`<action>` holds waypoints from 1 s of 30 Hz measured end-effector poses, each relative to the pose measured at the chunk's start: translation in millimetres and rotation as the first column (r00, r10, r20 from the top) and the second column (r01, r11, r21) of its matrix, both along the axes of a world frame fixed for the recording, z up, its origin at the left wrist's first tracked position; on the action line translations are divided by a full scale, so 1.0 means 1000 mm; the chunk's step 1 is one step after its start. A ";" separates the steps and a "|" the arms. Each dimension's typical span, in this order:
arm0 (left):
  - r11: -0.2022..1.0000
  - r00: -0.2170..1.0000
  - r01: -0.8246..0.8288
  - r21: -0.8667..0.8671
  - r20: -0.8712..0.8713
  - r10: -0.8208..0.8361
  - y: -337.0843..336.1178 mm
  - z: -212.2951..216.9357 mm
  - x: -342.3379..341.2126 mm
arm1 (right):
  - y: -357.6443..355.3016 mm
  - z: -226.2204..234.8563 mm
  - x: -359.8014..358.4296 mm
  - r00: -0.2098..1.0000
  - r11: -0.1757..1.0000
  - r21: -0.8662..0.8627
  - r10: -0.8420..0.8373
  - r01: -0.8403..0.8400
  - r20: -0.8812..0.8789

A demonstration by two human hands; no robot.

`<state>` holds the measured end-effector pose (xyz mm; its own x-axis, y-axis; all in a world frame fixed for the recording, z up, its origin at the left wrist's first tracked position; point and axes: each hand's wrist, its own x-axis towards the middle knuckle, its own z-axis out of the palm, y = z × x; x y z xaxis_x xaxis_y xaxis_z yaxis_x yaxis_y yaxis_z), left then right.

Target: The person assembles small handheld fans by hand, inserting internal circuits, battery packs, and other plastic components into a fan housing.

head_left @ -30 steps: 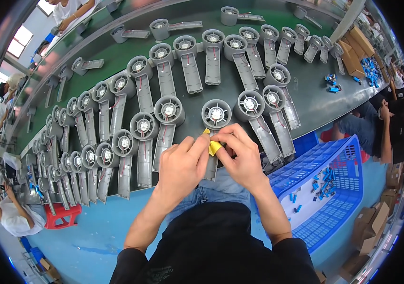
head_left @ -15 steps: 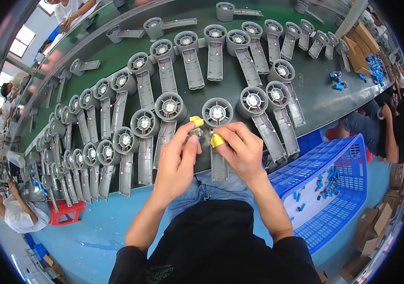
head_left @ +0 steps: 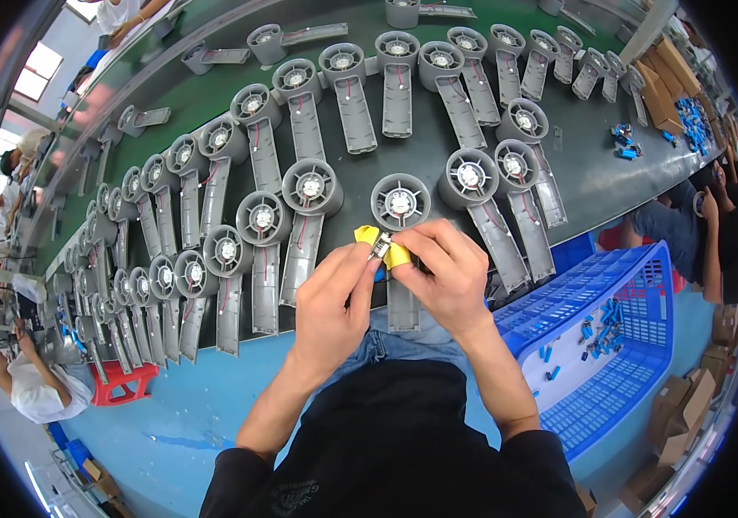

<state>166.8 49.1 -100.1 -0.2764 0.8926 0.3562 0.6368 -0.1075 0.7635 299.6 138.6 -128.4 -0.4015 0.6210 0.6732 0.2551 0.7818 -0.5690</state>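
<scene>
My left hand [head_left: 334, 298] is closed round a small circuit board [head_left: 381, 246], its end showing between the fingertips. A bit of blue [head_left: 379, 274], perhaps a battery cell, shows below the board. My right hand [head_left: 446, 272] pinches close against the same board; what lies between its fingertips is too small to make out. Yellow wraps [head_left: 397, 255] cover fingertips on both hands. Just beyond them stands a grey fan housing [head_left: 401, 203] with a round spoked grille, its open handle shell [head_left: 403, 306] pointing toward me, partly hidden under my hands.
Rows of similar grey fan housings [head_left: 310, 188] stand on the dark green table [head_left: 593, 190] to the left, ahead and right. Blue battery cells [head_left: 693, 125] lie at the far right by cardboard boxes [head_left: 658, 99]. A blue crate [head_left: 593, 345] with more cells sits at right. Other people sit nearby.
My hands have come closer together. The circuit board in my left hand has turned, so its edge now meets my right fingertips. The view has shifted slightly.
</scene>
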 end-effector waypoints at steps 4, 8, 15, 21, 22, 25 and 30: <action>0.999 0.994 0.010 0.045 -0.109 -0.005 0.000 -0.005 -0.001 | -0.002 0.002 -0.001 1.000 1.000 -0.006 -0.009 0.009 0.009; 0.998 0.988 0.007 0.059 -0.155 0.002 0.000 -0.004 -0.001 | -0.005 0.006 0.000 1.000 0.994 -0.104 -0.021 0.023 0.019; 0.991 0.977 0.087 0.097 -0.204 -0.066 0.004 -0.003 -0.009 | -0.001 0.007 0.003 0.999 0.992 -0.126 0.011 -0.005 0.046; 0.992 0.989 0.106 0.072 -0.110 -0.098 0.003 -0.003 -0.011 | -0.004 0.002 0.004 0.999 0.968 -0.249 0.050 -0.043 0.022; 0.990 0.989 0.123 0.064 -0.094 -0.117 0.004 -0.001 -0.013 | -0.002 0.003 0.004 0.998 0.967 -0.251 0.052 -0.044 0.024; 0.982 0.978 0.183 0.033 -0.107 -0.179 0.005 0.004 -0.018 | 0.003 0.003 0.003 0.995 0.994 -0.065 0.091 -0.088 0.043; 0.961 0.949 0.274 0.030 -0.169 -0.265 0.008 0.004 -0.031 | 0.004 0.001 -0.001 0.994 0.994 0.009 0.106 -0.106 0.019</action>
<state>136.0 56.8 -95.7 0.0369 0.9045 0.4248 0.6929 -0.3295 0.6413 298.7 143.1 -127.0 -0.4771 0.5677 0.6709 0.1808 0.8105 -0.5572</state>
